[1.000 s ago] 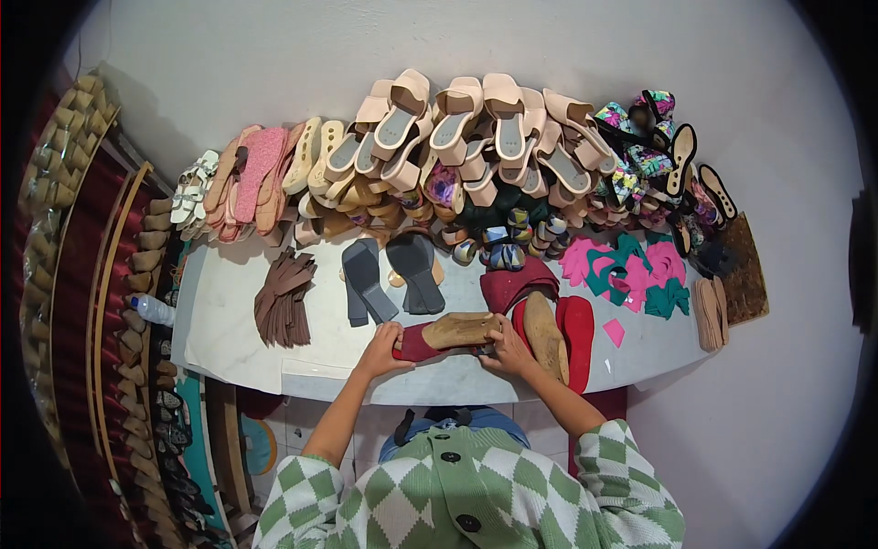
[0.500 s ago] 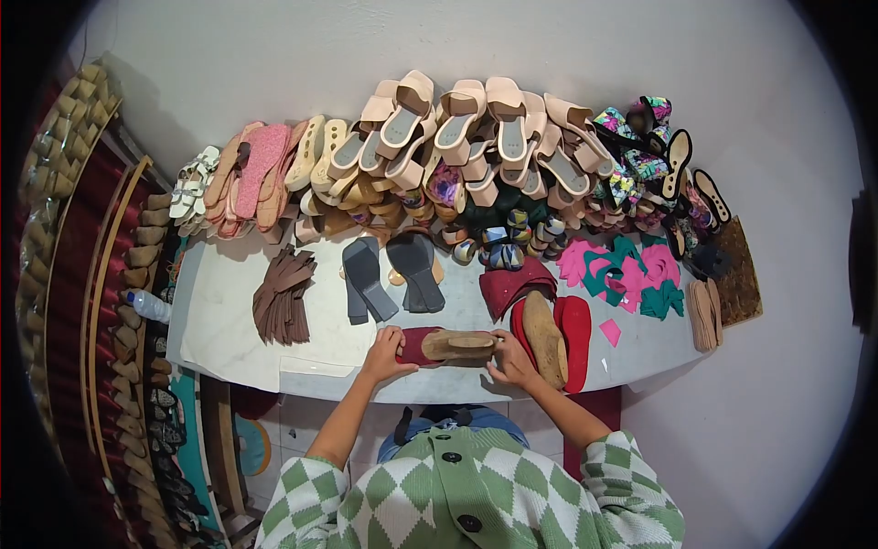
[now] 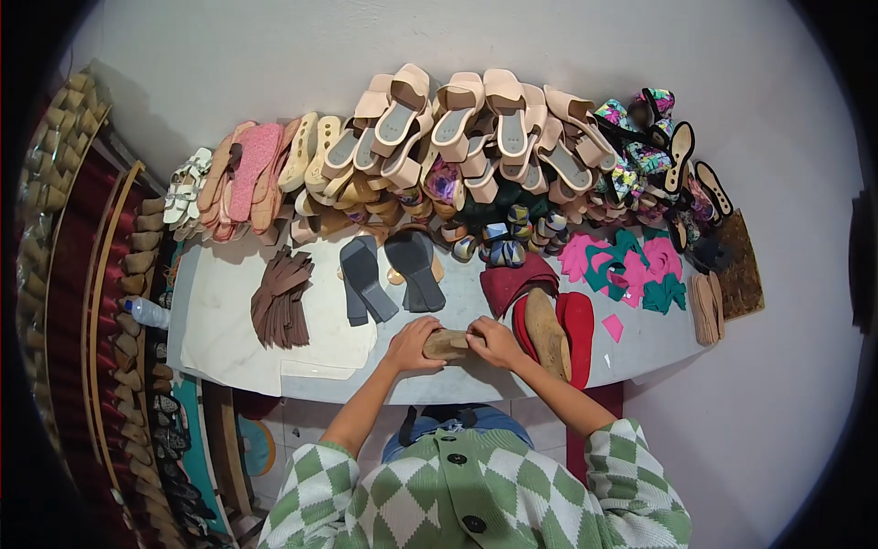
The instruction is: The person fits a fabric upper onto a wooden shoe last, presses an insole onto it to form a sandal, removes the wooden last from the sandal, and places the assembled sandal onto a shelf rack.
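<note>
Near the table's front edge, my left hand [image 3: 416, 346] is wrapped round the toe end of a wooden shoe last [image 3: 445, 345] and covers the red upper seen there before. The fingers of my right hand [image 3: 494, 342] are closed on the last's other end. Just right of my hands, another wooden last [image 3: 547, 339] lies on a red sole, with a red insole [image 3: 575, 340] beside it. Dark red material [image 3: 519, 285] lies behind them.
Pale heeled sandals [image 3: 402, 119] are piled along the wall. Brown strips [image 3: 282, 297], dark grey soles [image 3: 366, 280] and pink and green scraps [image 3: 626, 267] lie on the table [image 3: 219, 274]. Racks of lasts [image 3: 137, 348] stand at the left, with a plastic bottle [image 3: 149, 312].
My left hand has slid right along the last and now covers the red upper. My right hand has moved slightly left and up, so both hands are closer together.
</note>
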